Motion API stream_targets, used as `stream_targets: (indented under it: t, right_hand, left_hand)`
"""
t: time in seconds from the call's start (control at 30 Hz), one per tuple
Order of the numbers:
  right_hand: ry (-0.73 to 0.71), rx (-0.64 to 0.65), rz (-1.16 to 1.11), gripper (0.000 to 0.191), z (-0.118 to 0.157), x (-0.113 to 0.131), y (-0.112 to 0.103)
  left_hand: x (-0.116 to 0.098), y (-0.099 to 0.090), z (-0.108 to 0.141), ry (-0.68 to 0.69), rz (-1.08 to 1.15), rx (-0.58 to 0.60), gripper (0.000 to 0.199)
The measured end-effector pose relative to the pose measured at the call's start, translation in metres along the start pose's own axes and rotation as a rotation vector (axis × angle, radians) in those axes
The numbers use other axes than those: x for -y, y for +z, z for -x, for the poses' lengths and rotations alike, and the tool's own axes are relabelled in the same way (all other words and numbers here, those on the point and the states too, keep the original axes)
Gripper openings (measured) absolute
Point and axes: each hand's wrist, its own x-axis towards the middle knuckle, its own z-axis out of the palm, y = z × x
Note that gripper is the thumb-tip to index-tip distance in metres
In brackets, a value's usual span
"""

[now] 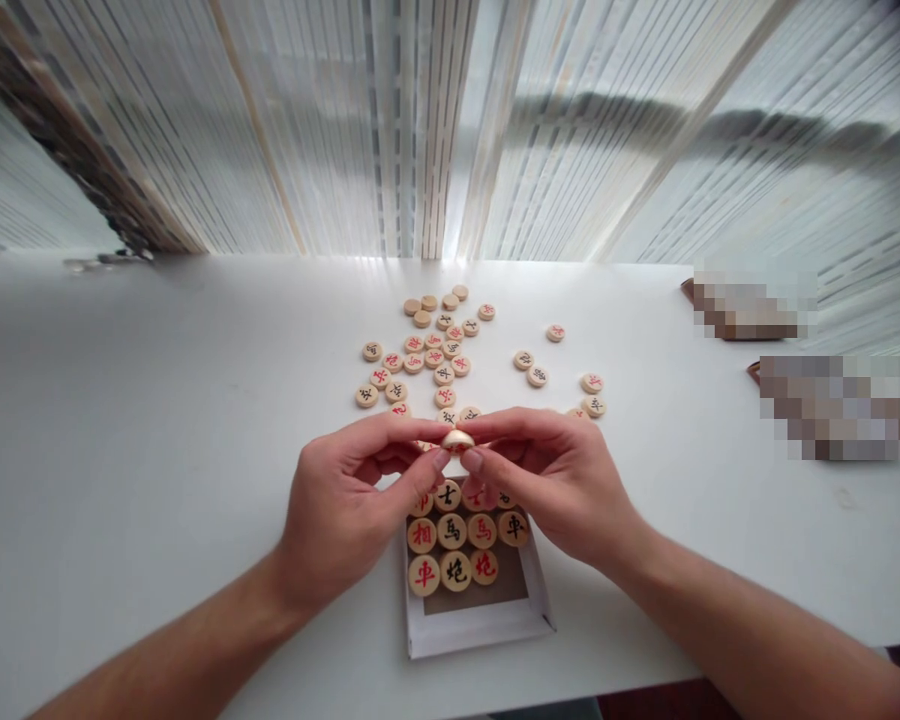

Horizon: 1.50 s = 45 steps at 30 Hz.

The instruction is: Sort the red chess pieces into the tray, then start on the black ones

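Two hands [349, 485] [574, 480] pinch one disc [458, 440] near the far edge of the box [484, 630], white table [157, 420] stretching wide leftward

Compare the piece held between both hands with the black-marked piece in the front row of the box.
Support: the held piece is pinched by the fingers of the left hand and right hand; the black-marked piece lies in the box.
Pose: the held piece is tilted, its rim showing; the black-marked piece lies flat.
Face: the held piece's is mostly hidden; the black-marked piece's is in full view.
Shared: both are pale pieces.
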Motion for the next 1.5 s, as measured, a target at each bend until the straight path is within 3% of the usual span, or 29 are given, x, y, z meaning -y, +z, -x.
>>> stream_targets:
  t: [0.33, 0.53, 0.8, 1.0, 1.17, 1.33, 1.5]
  right_hand:
    - [-0.059, -0.039, 0.076, 0.027, 0.0020, -0.0003, -0.0013]
    - [0.129, 0.025, -0.068, 0.038, 0.0006, 0.0004, -0.0024]
    - [0.343, 0.067, -0.243, 0.036, -0.0041, 0.0026, -0.0019]
    - [0.266, 0.037, -0.180, 0.042, -0.0029, -0.0001, -0.0041]
    - [0.209, 0.064, -0.162, 0.028, -0.0030, 0.0002, -0.0034]
    - [0.144, 0.017, -0.112, 0.029, -0.0022, 0.0007, -0.0011]
    - [0.161, 0.062, -0.107, 0.031, -0.0015, 0.0035, 0.0012]
  left_hand:
    - [0.0017, -0.0004, 0.0019, 0.076, -0.048, -0.029, 0.022]
    - [0.0002, -0.0007, 0.0008, -0.038, 0.047, -0.017, 0.016]
    - [0.0003, 0.0001, 0.0004, -0.117, 0.192, 0.036, 0.023]
    - [0.0001, 0.0000, -0.0008, -0.196, 0.307, 0.126, 0.029]
    - [-0.0015, 0.0012, -0.0052, -0.188, 0.274, 0.086, 0.021]
    - [-0.0012, 0.0020, -0.0064, -0.152, 0.174, 0.040, 0.017]
    - [0.0023, 0.0012, -0.0016, -0.111, 0.108, 0.035, 0.008]
